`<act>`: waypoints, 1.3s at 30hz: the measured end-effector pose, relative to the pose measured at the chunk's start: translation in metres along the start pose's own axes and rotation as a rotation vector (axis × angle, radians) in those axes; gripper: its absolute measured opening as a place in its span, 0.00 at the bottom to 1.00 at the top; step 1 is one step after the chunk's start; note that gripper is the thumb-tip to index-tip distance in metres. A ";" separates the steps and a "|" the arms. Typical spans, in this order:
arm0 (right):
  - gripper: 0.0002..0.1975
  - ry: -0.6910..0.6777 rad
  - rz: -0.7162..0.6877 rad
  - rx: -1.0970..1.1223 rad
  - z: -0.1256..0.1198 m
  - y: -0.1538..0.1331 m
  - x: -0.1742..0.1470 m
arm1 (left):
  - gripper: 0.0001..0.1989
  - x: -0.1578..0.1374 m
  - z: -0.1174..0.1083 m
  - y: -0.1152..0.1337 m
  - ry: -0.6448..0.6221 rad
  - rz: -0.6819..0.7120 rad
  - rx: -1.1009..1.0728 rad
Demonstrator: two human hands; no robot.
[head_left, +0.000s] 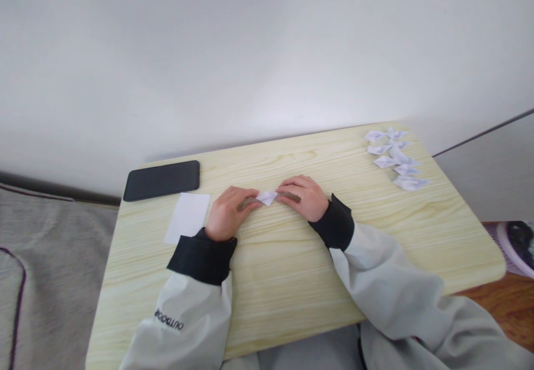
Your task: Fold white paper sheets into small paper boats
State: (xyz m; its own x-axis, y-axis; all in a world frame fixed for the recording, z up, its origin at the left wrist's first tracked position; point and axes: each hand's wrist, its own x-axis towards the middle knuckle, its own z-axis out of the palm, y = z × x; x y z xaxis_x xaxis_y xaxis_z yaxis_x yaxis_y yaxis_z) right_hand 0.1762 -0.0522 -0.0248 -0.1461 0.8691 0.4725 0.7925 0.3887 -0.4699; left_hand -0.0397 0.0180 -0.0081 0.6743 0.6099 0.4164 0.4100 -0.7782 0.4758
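Head-worn camera, single view — set above the near side of the table point(287, 292), facing forward and down; wall point(267, 53) across upper frame; near range — left hand point(227, 214) and right hand point(309, 198) about mid-frame.

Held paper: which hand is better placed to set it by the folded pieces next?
Likely the right hand: it holds the paper at its right end and is nearer the folded pieces; the left hand is farther, beside the sheet.

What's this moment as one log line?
left hand: pinching folded paper; right hand: pinching its other end; table: paper sheet, phone, folded paper pieces
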 end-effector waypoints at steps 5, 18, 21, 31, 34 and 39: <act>0.14 -0.012 -0.010 0.016 0.001 -0.001 -0.001 | 0.11 0.001 0.000 0.003 -0.003 0.002 -0.006; 0.12 0.024 -0.041 0.030 0.001 -0.004 0.001 | 0.07 0.000 0.001 0.002 0.003 0.050 -0.033; 0.12 0.018 -0.038 0.033 0.000 -0.005 0.002 | 0.07 0.000 0.001 0.003 -0.003 0.080 0.005; 0.11 0.033 -0.051 -0.002 0.003 -0.004 0.001 | 0.07 0.003 0.001 0.006 -0.017 0.132 0.076; 0.11 0.021 -0.038 0.014 0.001 -0.006 0.002 | 0.06 0.003 0.002 0.005 0.000 0.139 0.079; 0.10 0.020 0.019 0.046 -0.001 -0.009 0.002 | 0.07 0.001 0.004 0.004 0.041 0.117 0.092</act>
State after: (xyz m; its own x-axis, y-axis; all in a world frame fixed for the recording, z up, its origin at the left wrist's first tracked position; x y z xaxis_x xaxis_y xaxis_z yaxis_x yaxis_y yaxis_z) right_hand 0.1691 -0.0539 -0.0187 -0.1196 0.8702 0.4779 0.7670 0.3866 -0.5120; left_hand -0.0349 0.0150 -0.0083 0.6959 0.5187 0.4966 0.3863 -0.8534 0.3500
